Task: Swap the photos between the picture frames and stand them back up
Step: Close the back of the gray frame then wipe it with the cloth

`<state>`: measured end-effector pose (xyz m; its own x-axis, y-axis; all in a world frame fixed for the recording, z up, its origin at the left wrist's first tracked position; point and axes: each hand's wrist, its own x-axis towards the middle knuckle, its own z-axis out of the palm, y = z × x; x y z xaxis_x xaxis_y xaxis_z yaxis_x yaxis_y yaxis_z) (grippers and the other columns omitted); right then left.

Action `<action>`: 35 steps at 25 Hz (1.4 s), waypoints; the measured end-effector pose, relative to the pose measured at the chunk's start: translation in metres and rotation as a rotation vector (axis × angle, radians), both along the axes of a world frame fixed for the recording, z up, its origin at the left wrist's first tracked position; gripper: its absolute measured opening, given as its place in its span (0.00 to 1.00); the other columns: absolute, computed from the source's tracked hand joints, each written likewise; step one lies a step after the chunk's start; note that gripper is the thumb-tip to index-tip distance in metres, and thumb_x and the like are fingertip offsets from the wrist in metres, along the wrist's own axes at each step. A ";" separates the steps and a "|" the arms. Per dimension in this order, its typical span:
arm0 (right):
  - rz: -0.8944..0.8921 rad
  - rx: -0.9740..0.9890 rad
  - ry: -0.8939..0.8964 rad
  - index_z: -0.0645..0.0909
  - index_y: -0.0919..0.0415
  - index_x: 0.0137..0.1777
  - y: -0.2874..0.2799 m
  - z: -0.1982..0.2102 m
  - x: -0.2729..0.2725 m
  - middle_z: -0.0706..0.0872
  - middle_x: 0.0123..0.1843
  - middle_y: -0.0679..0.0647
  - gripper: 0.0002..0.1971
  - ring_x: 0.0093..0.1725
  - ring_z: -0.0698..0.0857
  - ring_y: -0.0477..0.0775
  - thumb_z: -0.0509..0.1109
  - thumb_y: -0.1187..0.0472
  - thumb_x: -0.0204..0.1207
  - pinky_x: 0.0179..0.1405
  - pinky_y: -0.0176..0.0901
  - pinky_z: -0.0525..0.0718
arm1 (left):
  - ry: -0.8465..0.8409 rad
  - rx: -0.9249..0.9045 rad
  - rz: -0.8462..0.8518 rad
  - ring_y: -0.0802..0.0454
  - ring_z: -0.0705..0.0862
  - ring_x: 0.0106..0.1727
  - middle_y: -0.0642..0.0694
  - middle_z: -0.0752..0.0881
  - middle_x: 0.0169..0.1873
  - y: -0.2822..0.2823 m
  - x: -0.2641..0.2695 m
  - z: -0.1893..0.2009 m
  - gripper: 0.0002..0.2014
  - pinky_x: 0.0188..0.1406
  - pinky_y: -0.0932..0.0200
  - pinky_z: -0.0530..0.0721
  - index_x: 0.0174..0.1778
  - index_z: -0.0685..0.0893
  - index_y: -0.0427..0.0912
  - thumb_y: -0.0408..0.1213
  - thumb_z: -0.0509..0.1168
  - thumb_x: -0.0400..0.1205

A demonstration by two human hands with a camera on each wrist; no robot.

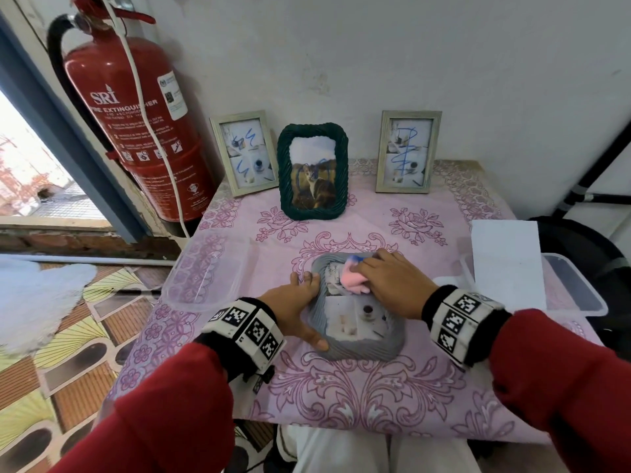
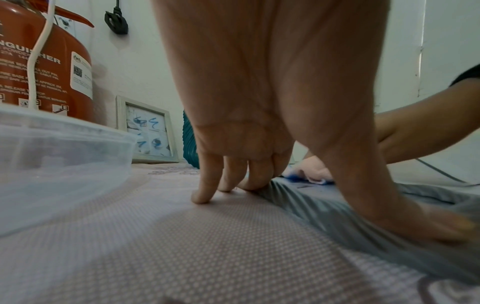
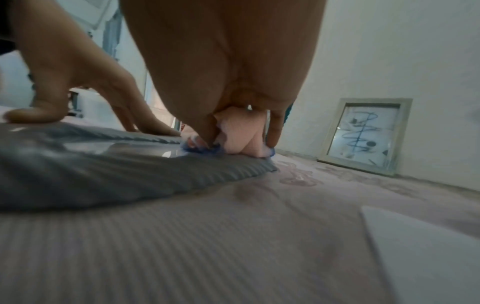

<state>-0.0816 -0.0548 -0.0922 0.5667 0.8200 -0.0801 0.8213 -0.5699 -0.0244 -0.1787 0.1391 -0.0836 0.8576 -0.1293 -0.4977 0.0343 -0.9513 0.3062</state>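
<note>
Grey frame (image 1: 362, 346) lies flat, glass up, on the pink cloth (image 1: 358, 397), in the middle of the table and nearer the person than the green frame (image 1: 312, 172). Its photo (image 1: 355, 319) shows under the glass. The left hand (image 1: 293, 308) rests spread on the grey frame's left edge, fingers (image 2: 207, 185) straight with tips down on the cloth and rim, thumb on the near corner. The right hand (image 1: 389, 285) pinches a pink rag (image 1: 353, 279) with blue stains and presses it onto the far part of the glass. The green frame stands upright behind the grey one, holding a cat photo with blue scribble. Two pale frames stand against the wall, one (image 1: 244, 151) left of the green frame, one (image 1: 406, 151) right, both scribbled in blue. A clear tub (image 1: 201, 278) sits left of the grey frame, a white sheet (image 1: 505, 261) to its right.
</note>
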 end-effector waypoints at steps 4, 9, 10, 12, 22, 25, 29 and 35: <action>0.039 0.010 0.096 0.67 0.54 0.76 0.012 -0.006 -0.001 0.75 0.70 0.53 0.24 0.62 0.70 0.57 0.60 0.63 0.79 0.62 0.49 0.65 | 0.008 0.016 -0.006 0.38 0.42 0.83 0.34 0.43 0.82 -0.004 0.002 0.003 0.60 0.82 0.51 0.51 0.81 0.41 0.34 0.53 0.77 0.67; 0.154 0.069 0.168 0.73 0.55 0.70 0.017 -0.007 -0.034 0.78 0.65 0.50 0.21 0.59 0.72 0.53 0.64 0.61 0.76 0.62 0.50 0.71 | -0.038 -0.033 -0.008 0.42 0.61 0.79 0.37 0.59 0.79 -0.004 0.002 0.006 0.54 0.79 0.57 0.59 0.81 0.52 0.36 0.50 0.78 0.67; 0.167 0.069 0.164 0.74 0.55 0.69 0.016 -0.006 -0.041 0.78 0.65 0.50 0.21 0.60 0.72 0.53 0.63 0.60 0.76 0.62 0.49 0.72 | -0.036 -0.015 -0.012 0.42 0.58 0.81 0.36 0.57 0.80 -0.004 0.002 0.006 0.55 0.80 0.58 0.56 0.81 0.51 0.34 0.50 0.78 0.67; 0.185 0.073 0.159 0.75 0.56 0.67 0.009 -0.006 -0.053 0.78 0.64 0.51 0.19 0.61 0.73 0.53 0.62 0.60 0.76 0.61 0.49 0.72 | -0.028 0.024 -0.010 0.39 0.50 0.83 0.33 0.50 0.82 -0.005 0.001 0.006 0.59 0.81 0.56 0.52 0.81 0.45 0.31 0.51 0.77 0.67; 0.160 0.036 0.039 0.69 0.50 0.72 -0.022 -0.007 -0.059 0.75 0.69 0.47 0.21 0.67 0.71 0.52 0.56 0.57 0.79 0.76 0.47 0.60 | -0.009 -0.009 0.013 0.38 0.39 0.83 0.35 0.43 0.82 0.001 0.000 -0.002 0.60 0.82 0.52 0.47 0.82 0.42 0.36 0.54 0.76 0.68; 0.109 -0.023 -0.018 0.64 0.49 0.77 -0.016 -0.008 -0.047 0.72 0.74 0.48 0.23 0.71 0.69 0.53 0.53 0.55 0.81 0.75 0.50 0.61 | -0.011 -0.022 0.011 0.39 0.40 0.83 0.35 0.44 0.82 0.002 0.002 -0.004 0.59 0.81 0.54 0.48 0.82 0.42 0.36 0.54 0.76 0.68; 0.044 -0.025 -0.014 0.62 0.51 0.78 0.001 -0.004 -0.030 0.70 0.76 0.50 0.25 0.74 0.67 0.55 0.55 0.56 0.80 0.74 0.53 0.61 | -0.008 -0.016 0.018 0.39 0.40 0.83 0.35 0.43 0.82 0.001 0.002 -0.003 0.60 0.82 0.53 0.48 0.82 0.42 0.37 0.54 0.76 0.67; -0.116 0.037 0.313 0.61 0.50 0.80 0.013 0.007 -0.020 0.64 0.81 0.52 0.28 0.78 0.60 0.58 0.59 0.58 0.79 0.78 0.53 0.59 | -0.008 -0.017 0.038 0.40 0.41 0.83 0.36 0.43 0.82 -0.001 -0.001 -0.001 0.59 0.82 0.53 0.48 0.82 0.41 0.37 0.53 0.76 0.68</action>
